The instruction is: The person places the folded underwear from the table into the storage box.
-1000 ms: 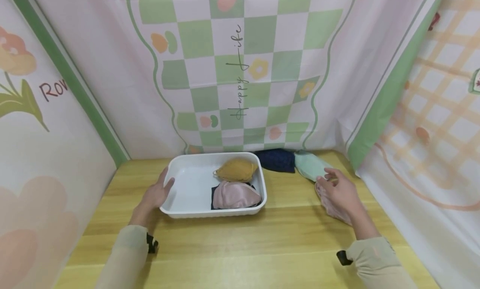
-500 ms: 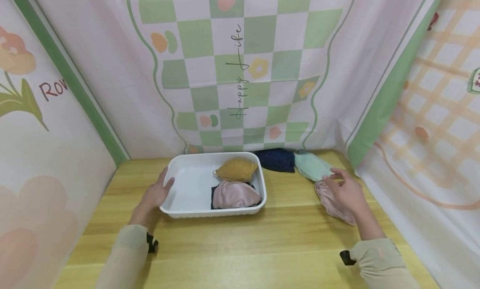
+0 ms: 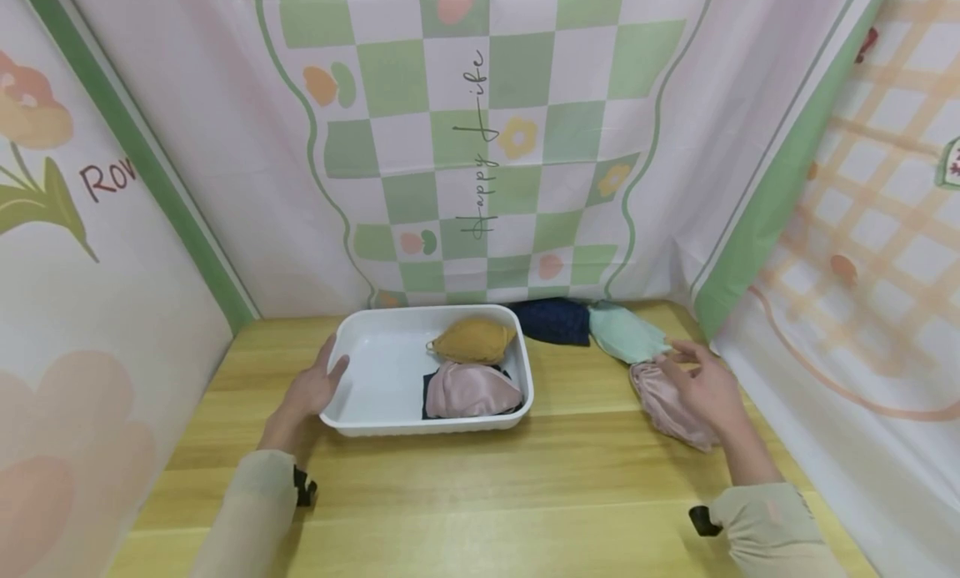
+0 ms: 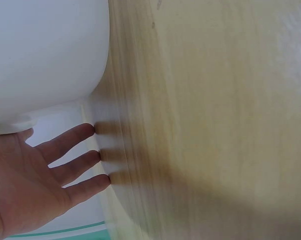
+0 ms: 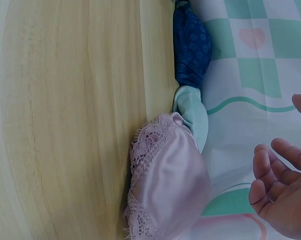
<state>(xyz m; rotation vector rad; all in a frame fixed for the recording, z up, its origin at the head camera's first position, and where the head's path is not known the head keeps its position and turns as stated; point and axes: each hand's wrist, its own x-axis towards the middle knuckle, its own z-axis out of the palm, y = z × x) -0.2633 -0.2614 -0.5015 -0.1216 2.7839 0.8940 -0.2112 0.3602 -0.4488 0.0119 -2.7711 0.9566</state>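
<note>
My left hand [image 3: 309, 388] rests at the left end of a white tray [image 3: 375, 432], its thumb over the rim. In the left wrist view, three fingers spread fairly straight below the tray's outer wall. Inside the tray's right half lie a folded mustard bra [image 3: 472, 341] and a pink satin one [image 3: 472, 390] on top of something dark. My right hand [image 3: 705, 386] hovers over a folded pink bra [image 5: 175, 180] with lace trim, fingers loosely bent and holding nothing. Beyond it are a mint-green bra [image 3: 626, 331] and a navy bra [image 3: 553, 321], placed end to end.
All of this is on a wooden table [image 3: 480, 495]. A checkered cloth [image 3: 487, 186] hangs along the back edge, with printed cloths on the left [image 3: 90, 353] and right [image 3: 847, 311]. The navy bra lies close to the tray's right corner.
My right hand has shifted slightly right, away from the mint-green bra, showing more of the pink bra beneath. The left hand and the tray stay in place.
</note>
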